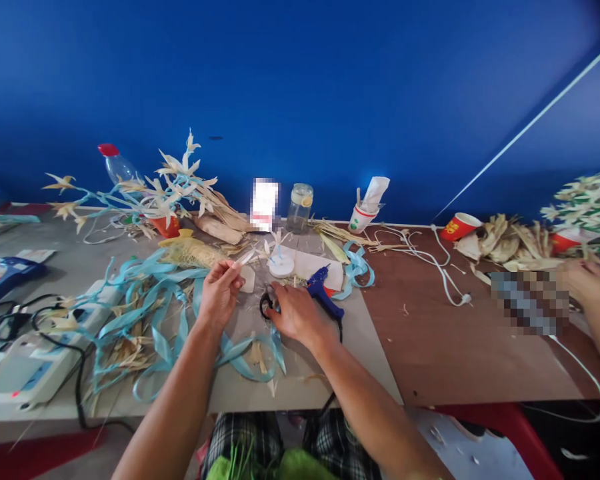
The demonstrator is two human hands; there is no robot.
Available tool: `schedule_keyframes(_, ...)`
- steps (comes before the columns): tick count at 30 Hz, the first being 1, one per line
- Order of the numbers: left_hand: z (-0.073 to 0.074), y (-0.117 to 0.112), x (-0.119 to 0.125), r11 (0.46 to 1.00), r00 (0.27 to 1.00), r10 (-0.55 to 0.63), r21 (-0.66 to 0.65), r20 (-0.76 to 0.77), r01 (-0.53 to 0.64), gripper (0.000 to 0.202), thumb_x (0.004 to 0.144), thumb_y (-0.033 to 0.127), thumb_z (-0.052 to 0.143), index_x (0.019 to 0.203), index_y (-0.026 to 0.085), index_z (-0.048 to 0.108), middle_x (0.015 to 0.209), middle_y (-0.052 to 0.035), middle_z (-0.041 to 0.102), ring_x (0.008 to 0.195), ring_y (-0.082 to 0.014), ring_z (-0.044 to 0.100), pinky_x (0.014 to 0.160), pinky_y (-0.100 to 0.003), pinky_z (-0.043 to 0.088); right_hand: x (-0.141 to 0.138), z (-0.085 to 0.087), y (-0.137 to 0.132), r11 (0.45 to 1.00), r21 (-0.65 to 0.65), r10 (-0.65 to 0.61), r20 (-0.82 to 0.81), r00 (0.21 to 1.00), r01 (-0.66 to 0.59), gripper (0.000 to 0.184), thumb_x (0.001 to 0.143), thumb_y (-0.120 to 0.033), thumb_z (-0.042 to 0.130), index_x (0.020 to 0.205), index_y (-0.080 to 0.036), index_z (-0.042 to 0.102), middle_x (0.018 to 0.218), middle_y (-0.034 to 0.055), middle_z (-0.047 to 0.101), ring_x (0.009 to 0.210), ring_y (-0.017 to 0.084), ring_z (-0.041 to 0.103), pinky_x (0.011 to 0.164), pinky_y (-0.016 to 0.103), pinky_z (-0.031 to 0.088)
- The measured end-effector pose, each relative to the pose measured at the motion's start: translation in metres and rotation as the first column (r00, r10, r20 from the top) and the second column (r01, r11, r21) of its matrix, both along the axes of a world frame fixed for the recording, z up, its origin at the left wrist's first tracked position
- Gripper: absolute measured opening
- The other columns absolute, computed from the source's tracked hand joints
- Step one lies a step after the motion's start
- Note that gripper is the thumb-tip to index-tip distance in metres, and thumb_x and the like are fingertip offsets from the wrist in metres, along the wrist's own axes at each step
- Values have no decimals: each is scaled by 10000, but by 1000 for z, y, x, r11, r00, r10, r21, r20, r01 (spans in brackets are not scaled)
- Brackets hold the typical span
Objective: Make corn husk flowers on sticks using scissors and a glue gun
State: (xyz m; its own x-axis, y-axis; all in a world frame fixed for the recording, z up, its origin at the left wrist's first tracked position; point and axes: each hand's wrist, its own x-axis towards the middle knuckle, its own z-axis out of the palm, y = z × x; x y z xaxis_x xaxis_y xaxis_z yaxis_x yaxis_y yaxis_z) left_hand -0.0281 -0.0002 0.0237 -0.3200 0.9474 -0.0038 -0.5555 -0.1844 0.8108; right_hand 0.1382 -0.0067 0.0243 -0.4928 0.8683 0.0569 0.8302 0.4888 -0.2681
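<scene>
My left hand point(219, 293) pinches a small pale piece of corn husk point(245, 259) between thumb and fingertips, raised above the table. Low over the table, my right hand point(300, 313) has its fingers curled at a pair of scissors point(265, 305); a black handle loop shows by the thumb, and the blades are hidden. Just right of that hand lies a blue glue gun point(325, 292). Behind my hands a small husk flower point(279, 241) stands on a round white holder point(281, 264). Light blue ribbon point(250, 357) lies curled in front.
Ribbon and husk scraps cover the left, beside a white power strip point(55, 360) and another glue gun point(15, 277). A glass jar point(300, 208), paper cup point(364, 217) and husk flower branches point(165, 193) stand along the wall. Another person's hand point(587, 287) is at the right.
</scene>
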Motion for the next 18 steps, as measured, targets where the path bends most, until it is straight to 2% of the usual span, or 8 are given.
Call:
schedule_keyframes(3,-2,0,1,1000,1000,-15,-4,-14,15,201,650,186,735,752,158,565,591,56,494,445,-22,417,501,-175,399,0,1,-1,1000,-5,9,-6,1000,-9,488,826,-346,522,1268,-157,441,1014,116,670,940,245,616,814,327,380)
schedule_keyframes(7,-4,1,2,1000,999,-21,12,-31,22,188,654,191,734,750,156,577,589,52,490,462,-29,436,513,-181,406,-1,1,0,1000,-10,8,-40,999,-8,299,868,-272,461,1146,-200,545,989,85,685,940,207,621,822,298,367)
schedule_keyframes(12,-2,0,0,1000,1000,-9,26,-13,9,181,657,186,729,744,163,572,589,56,488,459,-28,427,531,-188,417,-2,5,-1,999,-9,-44,-55,997,44,321,869,-267,462,1173,-184,522,967,90,694,913,204,633,802,290,380)
schedule_keyframes(14,0,0,-2,1000,1000,5,25,-5,-5,185,655,188,730,736,163,565,602,55,495,457,-25,420,536,-190,419,-1,7,-1,996,-8,-84,-48,995,83,306,865,-284,472,1143,-173,537,950,94,698,889,210,640,783,289,391)
schedule_keyframes(18,3,0,-4,999,1000,16,28,10,-17,189,649,179,730,717,162,554,591,56,483,458,-27,418,535,-190,415,-1,5,-1,996,2,-86,-18,996,86,246,871,-252,454,1074,-202,583,941,74,697,904,202,634,792,287,395)
